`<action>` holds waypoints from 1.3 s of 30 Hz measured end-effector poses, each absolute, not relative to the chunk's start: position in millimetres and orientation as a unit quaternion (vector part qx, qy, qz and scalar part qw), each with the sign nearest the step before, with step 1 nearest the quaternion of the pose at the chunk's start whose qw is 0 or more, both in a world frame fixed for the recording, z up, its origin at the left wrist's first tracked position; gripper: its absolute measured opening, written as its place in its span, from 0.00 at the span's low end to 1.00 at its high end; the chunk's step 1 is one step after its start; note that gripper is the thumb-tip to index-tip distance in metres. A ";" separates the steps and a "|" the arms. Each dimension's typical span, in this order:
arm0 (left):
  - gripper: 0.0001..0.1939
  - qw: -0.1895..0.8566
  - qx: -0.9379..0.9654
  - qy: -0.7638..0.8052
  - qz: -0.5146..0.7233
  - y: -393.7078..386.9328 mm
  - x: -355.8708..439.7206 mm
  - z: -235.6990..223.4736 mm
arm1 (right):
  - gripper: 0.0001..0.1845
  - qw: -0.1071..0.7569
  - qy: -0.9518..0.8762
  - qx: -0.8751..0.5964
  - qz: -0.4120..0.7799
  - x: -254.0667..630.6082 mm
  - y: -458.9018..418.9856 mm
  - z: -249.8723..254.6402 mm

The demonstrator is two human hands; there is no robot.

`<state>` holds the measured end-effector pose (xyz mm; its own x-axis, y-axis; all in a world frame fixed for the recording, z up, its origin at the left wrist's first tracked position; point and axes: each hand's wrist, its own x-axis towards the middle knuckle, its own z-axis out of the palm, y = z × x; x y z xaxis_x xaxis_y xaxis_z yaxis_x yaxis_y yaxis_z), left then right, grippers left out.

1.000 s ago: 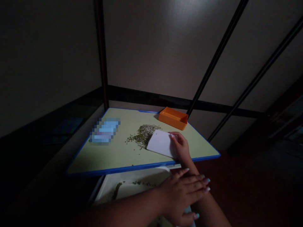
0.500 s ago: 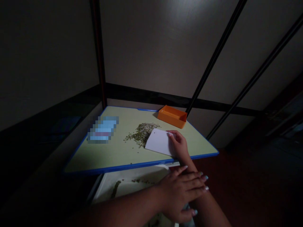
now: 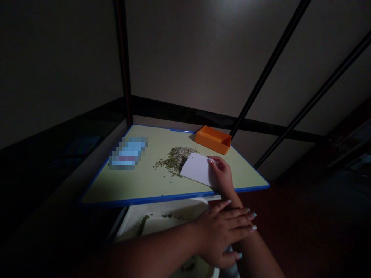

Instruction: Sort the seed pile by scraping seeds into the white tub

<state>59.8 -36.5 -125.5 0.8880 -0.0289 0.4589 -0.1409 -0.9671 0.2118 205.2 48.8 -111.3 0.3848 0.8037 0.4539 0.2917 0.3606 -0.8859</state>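
Observation:
My right hand grips a flat white card by its right side, thumb on top. A small dark spot marks the card's far left corner. The card's left part leans against a heap of small green and pale grains, like beans mixed with rice, and hides some of it. My left hand lies across my right forearm with its fingers stretched out and holds nothing. Below the table edge, partly behind my left arm, sits a white tub with some green grains in it.
An orange tray stands at the back right of the pale, blue-edged table. To the left lies a blurred-out light blue thing. A panelled wall rises right behind the table.
The whole view has shifted a little, so the table and things sit slightly higher. The card stays against the grains, and both hands keep the same pose.

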 end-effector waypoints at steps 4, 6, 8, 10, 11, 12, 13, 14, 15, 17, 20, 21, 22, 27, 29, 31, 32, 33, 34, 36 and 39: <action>0.31 0.125 0.964 -0.044 0.229 -36.6 59.7 -125.0 | 0.14 0.639 -0.523 -0.527 0.202 204.3 47.3 -110.1; 0.31 0.126 0.965 -0.045 0.224 -36.5 59.4 -124.0 | 0.14 0.641 -0.525 -0.523 0.200 204.2 46.5 -109.7; 0.31 0.130 0.965 -0.046 0.224 -36.2 59.3 -123.3 | 0.13 0.644 -0.527 -0.521 0.190 204.6 46.0 -109.6; 0.31 0.134 0.964 -0.049 0.224 -35.7 59.4 -123.4 | 0.14 0.645 -0.527 -0.525 0.174 205.1 45.8 -109.8; 0.32 0.136 0.964 -0.049 0.223 -35.6 59.7 -123.7 | 0.14 0.645 -0.529 -0.526 0.167 205.4 45.6 -109.9; 0.32 0.137 0.964 -0.050 0.222 -35.4 60.0 -124.2 | 0.14 0.643 -0.531 -0.527 0.164 205.5 45.5 -109.8; 0.32 0.138 0.964 -0.050 0.222 -35.4 60.3 -124.7 | 0.14 0.642 -0.533 -0.526 0.162 205.5 45.4 -109.6; 0.32 0.138 0.964 -0.050 0.221 -35.4 60.6 -125.1 | 0.14 0.643 -0.535 -0.524 0.162 205.4 45.3 -109.3; 0.32 0.139 0.964 -0.048 0.223 -35.5 60.8 -125.4 | 0.14 0.644 -0.536 -0.522 0.163 205.3 45.2 -108.9; 0.32 0.142 0.963 -0.047 0.224 -35.7 61.1 -125.6 | 0.13 0.645 -0.534 -0.521 0.163 205.0 45.1 -108.3; 0.32 0.148 0.963 -0.045 0.223 -36.0 61.1 -124.9 | 0.13 0.643 -0.534 -0.524 0.163 204.8 45.2 -108.2; 0.32 0.149 0.963 -0.045 0.222 -36.1 61.0 -124.7 | 0.13 0.642 -0.534 -0.525 0.164 204.7 45.1 -108.3; 0.32 0.149 0.963 -0.045 0.221 -36.2 60.9 -124.6 | 0.13 0.641 -0.534 -0.526 0.166 204.5 45.0 -108.2; 0.32 0.146 0.962 -0.044 0.225 -36.4 60.7 -125.5 | 0.13 0.638 -0.536 -0.525 0.173 203.0 44.7 -107.8; 0.32 0.146 0.962 -0.042 0.226 -36.6 60.6 -125.6 | 0.12 0.634 -0.542 -0.524 0.172 203.1 45.2 -108.1; 0.32 0.144 0.962 -0.041 0.227 -36.8 60.5 -125.1 | 0.12 0.628 -0.548 -0.524 0.174 203.6 46.2 -109.0; 0.32 0.143 0.963 -0.041 0.226 -36.8 60.5 -124.8 | 0.12 0.625 -0.551 -0.524 0.176 203.9 46.7 -109.4; 0.32 0.142 0.963 -0.041 0.225 -36.7 60.5 -124.6 | 0.12 0.623 -0.553 -0.523 0.178 204.2 47.2 -109.9; 0.32 0.141 0.964 -0.041 0.223 -36.6 60.5 -124.4 | 0.12 0.622 -0.554 -0.524 0.178 204.5 47.6 -110.3; 0.32 0.138 0.965 -0.042 0.221 -36.4 60.7 -124.4 | 0.12 0.620 -0.557 -0.523 0.177 204.7 47.9 -110.6; 0.32 0.134 0.965 -0.043 0.222 -36.3 61.0 -125.1 | 0.12 0.618 -0.565 -0.518 0.174 204.6 47.2 -110.3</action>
<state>61.0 -36.3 -125.1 0.8978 -0.0242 0.4398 -0.1428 -0.9606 0.2386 204.6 47.2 -110.3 0.3010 0.8008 0.5179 0.3697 0.4026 -0.8374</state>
